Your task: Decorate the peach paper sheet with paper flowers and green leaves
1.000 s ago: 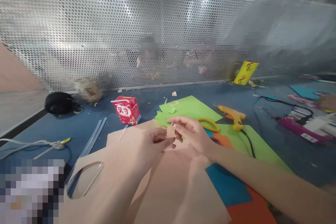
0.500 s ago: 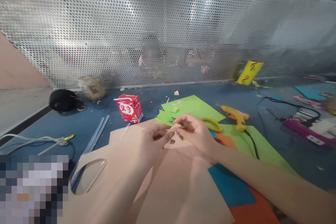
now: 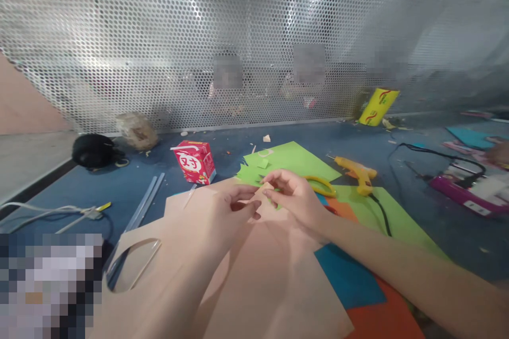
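My left hand (image 3: 226,214) and my right hand (image 3: 296,198) meet above the middle of the table, both pinching a small beige paper piece (image 3: 265,188) between thumb and fingertips. Under them lies a large beige sheet (image 3: 254,275) with an oval hole cut near its left side. Green paper (image 3: 286,161) with a jagged cut edge lies just beyond my fingers. Yellow-handled scissors (image 3: 323,186) rest on it right beside my right hand.
A yellow glue gun (image 3: 356,173) with a black cord lies at right, a red drink carton (image 3: 194,161) and clear glue sticks (image 3: 145,204) at left. Blue and orange sheets (image 3: 350,286) sit under my right forearm. A perforated metal screen (image 3: 254,37) walls the table's far edge.
The small beige piece has tilted from upright to nearly flat between my fingertips, and both hands have shifted slightly away from me.
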`<state>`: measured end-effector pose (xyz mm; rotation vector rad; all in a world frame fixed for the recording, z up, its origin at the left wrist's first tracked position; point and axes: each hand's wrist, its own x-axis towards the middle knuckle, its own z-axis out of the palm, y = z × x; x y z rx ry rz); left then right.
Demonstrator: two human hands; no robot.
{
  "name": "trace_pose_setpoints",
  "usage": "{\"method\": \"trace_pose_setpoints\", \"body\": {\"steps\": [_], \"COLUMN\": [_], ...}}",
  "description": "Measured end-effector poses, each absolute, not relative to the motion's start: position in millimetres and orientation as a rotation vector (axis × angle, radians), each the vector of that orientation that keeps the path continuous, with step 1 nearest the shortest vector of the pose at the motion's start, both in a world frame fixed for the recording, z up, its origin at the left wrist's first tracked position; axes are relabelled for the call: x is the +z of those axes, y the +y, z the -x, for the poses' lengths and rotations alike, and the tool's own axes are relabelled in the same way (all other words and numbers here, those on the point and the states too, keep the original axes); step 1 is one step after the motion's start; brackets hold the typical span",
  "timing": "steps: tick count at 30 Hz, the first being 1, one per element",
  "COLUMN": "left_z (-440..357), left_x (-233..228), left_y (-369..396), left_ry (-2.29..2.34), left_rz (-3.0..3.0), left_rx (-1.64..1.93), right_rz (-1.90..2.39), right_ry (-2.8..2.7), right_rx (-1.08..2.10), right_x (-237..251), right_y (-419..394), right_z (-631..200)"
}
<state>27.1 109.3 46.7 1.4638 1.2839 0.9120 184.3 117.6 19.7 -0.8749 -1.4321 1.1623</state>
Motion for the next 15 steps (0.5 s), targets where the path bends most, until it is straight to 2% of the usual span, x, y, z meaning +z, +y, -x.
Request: {"method": "trace_pose_setpoints", "body": {"steps": [15], "left_z": [-25.8], "left_x": [41.0], "left_y": [109.7], "left_ry": [1.220], "left_rz": [-1.358], "left_rx": [0.936], "right_rz": [0.810], "right_ry": [-1.356], "right_rx": [1.260], "right_x": [20.6], "right_y": [116.4], "right_z": [-184.1]}}
